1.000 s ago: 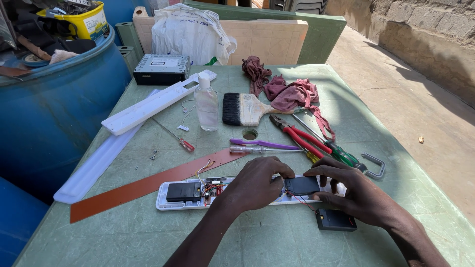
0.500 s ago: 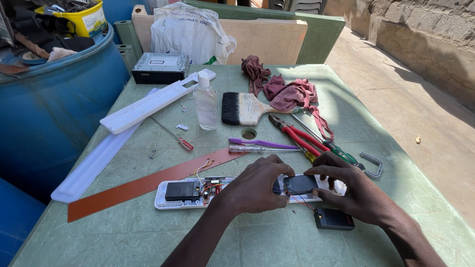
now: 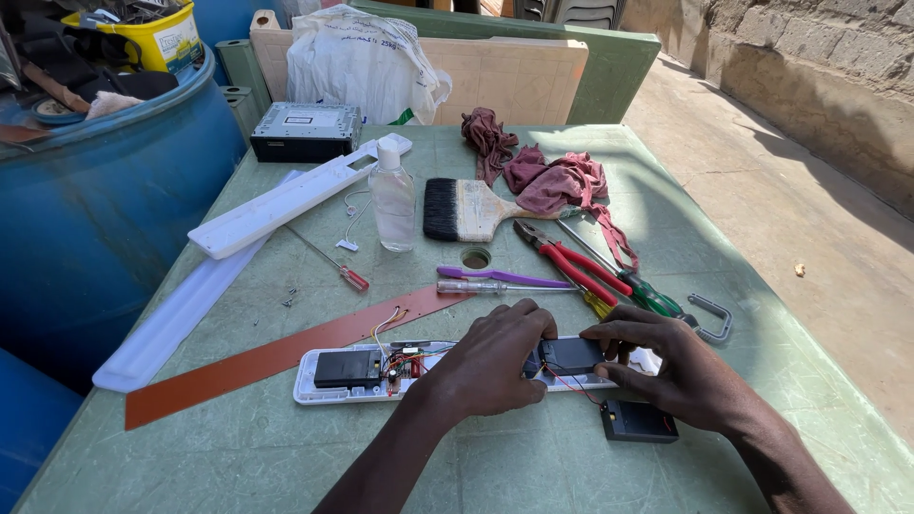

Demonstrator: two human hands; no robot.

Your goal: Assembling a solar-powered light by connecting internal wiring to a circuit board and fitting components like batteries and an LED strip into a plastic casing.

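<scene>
Gripping a black battery block (image 3: 569,354) in the opened white lamp housing (image 3: 324,388), left hand (image 3: 495,360) and right hand (image 3: 666,366) pinch it closed-fingered, covers (image 3: 286,200) still off.

Outdoor spot in hard sunlight, green table (image 3: 286,457) in the middle, blue barrel (image 3: 105,219) just beside its left edge, rough stone wall (image 3: 809,67) on the right, dusty concrete floor (image 3: 819,219) with sharp shadows, pale board (image 3: 514,81) leaning behind

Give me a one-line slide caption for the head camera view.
Both hands, left and right, press a black block into an opened white casing.
</scene>
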